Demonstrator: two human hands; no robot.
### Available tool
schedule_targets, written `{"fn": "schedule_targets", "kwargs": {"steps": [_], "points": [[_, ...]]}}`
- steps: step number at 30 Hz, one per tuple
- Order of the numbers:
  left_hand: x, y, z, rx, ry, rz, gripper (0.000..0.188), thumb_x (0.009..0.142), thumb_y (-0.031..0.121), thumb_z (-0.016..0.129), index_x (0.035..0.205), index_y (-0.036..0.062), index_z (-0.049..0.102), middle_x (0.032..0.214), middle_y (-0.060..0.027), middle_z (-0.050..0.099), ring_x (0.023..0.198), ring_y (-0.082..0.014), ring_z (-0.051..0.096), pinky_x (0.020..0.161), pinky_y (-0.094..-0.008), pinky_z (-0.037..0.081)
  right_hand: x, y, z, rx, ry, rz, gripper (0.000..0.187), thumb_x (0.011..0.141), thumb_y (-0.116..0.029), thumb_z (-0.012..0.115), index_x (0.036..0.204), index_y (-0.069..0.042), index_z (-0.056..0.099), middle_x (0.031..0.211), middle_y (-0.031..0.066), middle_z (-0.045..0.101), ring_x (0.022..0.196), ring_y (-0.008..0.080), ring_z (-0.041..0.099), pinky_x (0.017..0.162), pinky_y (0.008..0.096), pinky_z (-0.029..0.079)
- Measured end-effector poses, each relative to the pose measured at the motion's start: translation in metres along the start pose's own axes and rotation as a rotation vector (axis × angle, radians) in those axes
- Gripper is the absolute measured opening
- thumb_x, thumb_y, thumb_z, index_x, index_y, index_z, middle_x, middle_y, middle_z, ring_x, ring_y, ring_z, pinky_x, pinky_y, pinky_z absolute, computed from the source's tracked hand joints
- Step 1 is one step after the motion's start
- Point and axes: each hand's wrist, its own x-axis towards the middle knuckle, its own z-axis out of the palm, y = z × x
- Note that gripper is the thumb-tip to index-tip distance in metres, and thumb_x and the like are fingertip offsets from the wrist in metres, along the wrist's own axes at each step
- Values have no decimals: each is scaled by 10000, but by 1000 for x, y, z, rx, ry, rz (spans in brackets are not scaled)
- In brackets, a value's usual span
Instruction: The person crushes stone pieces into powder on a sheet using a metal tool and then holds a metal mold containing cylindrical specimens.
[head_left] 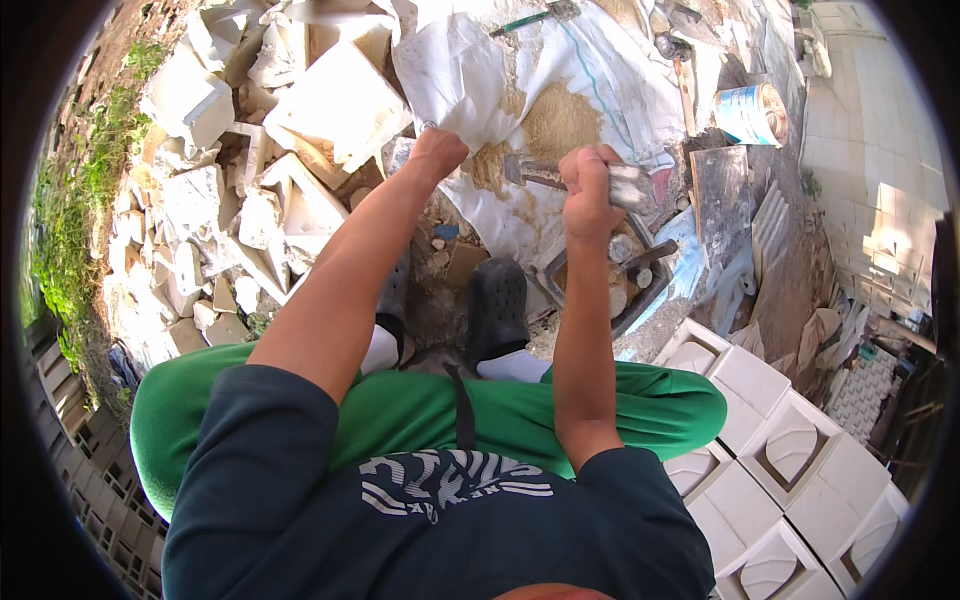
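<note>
over powdery white sheeting [455, 65], with hand tool [543, 173] clenched in right hand [588, 190], aim clear of left hand [438, 152], fisted, contents unclear.

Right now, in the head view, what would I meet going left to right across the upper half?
Green plants → pile of broken white pieces → left hand → right hand → wooden-handled tool → blue-and-white can → pale gridded surface.
</note>
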Motion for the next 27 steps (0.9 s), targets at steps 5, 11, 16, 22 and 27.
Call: {"fn": "schedule_targets", "kwargs": {"steps": [5, 11, 16, 22, 27], "points": [[-4, -4, 13, 31, 29, -3, 55, 711, 64, 646, 699, 82, 696, 756, -85, 680, 757, -250, 670, 625, -352, 532, 24, 2, 9, 53, 58, 127, 264, 813, -28, 474, 599, -98, 335, 500, -21, 342, 467, 74, 304, 472, 249, 252], [-6, -6, 2, 5, -11, 27, 59, 696, 55, 654, 705, 91, 700, 758, -94, 677, 768, -261, 667, 631, -354, 530, 11, -58, -7, 220, -7, -98, 190, 821, -68, 514, 637, -62, 467, 547, -12, 448, 504, 62, 374, 483, 233, 291], [2, 1, -2, 13, -5, 51, 61, 692, 52, 655, 699, 93, 699, 753, -93, 675, 773, -263, 666, 636, -360, 528, -4, 27, 9, 30, 114, 105, 204, 820, -71, 517, 624, -59, 462, 554, -23, 451, 515, 59, 367, 481, 236, 295], [-7, 0, -5, 43, -106, 28, 155, 794, 78, 571, 787, 120, 720, 859, -58, 694, 841, -241, 667, 683, -338, 537, 11, -15, 4, 114, -83, 107, 204, 825, -90, 517, 629, -56, 468, 563, -29, 443, 521, 57, 362, 487, 236, 290], [-2, 2, -11, 79, -108, 51, 156, 786, 74, 570, 775, 119, 719, 849, -55, 695, 834, -239, 667, 679, -338, 537, 0, -7, 4, 70, -42, 44, 206, 822, -92, 512, 625, -58, 464, 549, -21, 433, 512, 58, 361, 480, 242, 287]]}}
